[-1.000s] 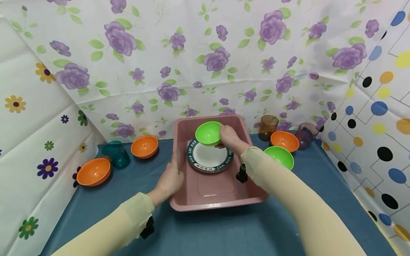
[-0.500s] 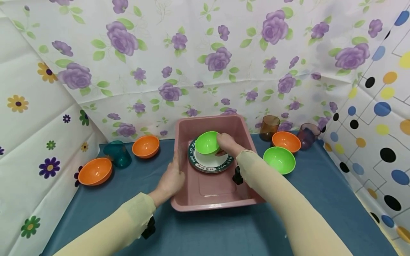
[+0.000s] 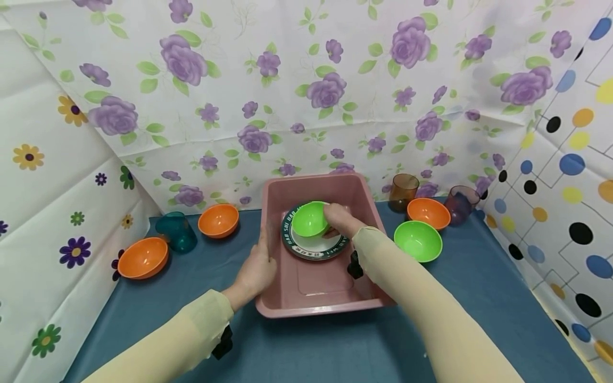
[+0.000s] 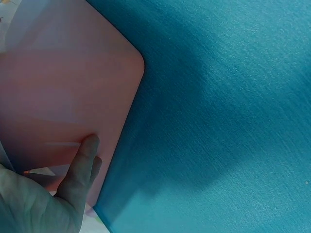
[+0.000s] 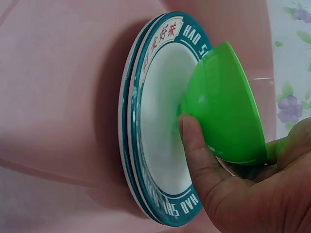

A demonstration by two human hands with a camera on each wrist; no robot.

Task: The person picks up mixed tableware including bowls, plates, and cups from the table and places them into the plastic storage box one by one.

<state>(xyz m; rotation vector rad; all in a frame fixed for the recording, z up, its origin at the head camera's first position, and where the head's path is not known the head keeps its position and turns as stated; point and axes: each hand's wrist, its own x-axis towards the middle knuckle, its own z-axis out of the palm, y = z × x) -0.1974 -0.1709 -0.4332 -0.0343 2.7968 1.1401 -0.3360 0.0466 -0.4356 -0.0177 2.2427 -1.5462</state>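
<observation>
A pink plastic basin (image 3: 325, 287) stands in the middle of the blue-covered table. In it lie two stacked white plates (image 5: 160, 111) with dark green lettered rims. My right hand (image 3: 341, 219) grips a light green bowl (image 3: 307, 219), thumb near its base and the other fingers at its rim. The bowl is upright, its base right at the top plate's white centre in the right wrist view. My left hand (image 3: 256, 270) rests against the basin's left side; in the left wrist view its straight fingers (image 4: 80, 167) lie on the outer wall.
On the left are two orange bowls (image 3: 218, 221) and a tilted teal cup (image 3: 177, 233). To the right stand a brown cup (image 3: 403, 192), an orange bowl (image 3: 428, 213), another green bowl (image 3: 417, 242) and a purple cup (image 3: 461, 205). Patterned sheets (image 3: 287, 106) enclose the table.
My right hand has lowered the green bowl onto the middle of the plates, a little toward me. The left hand has stayed at the basin's side.
</observation>
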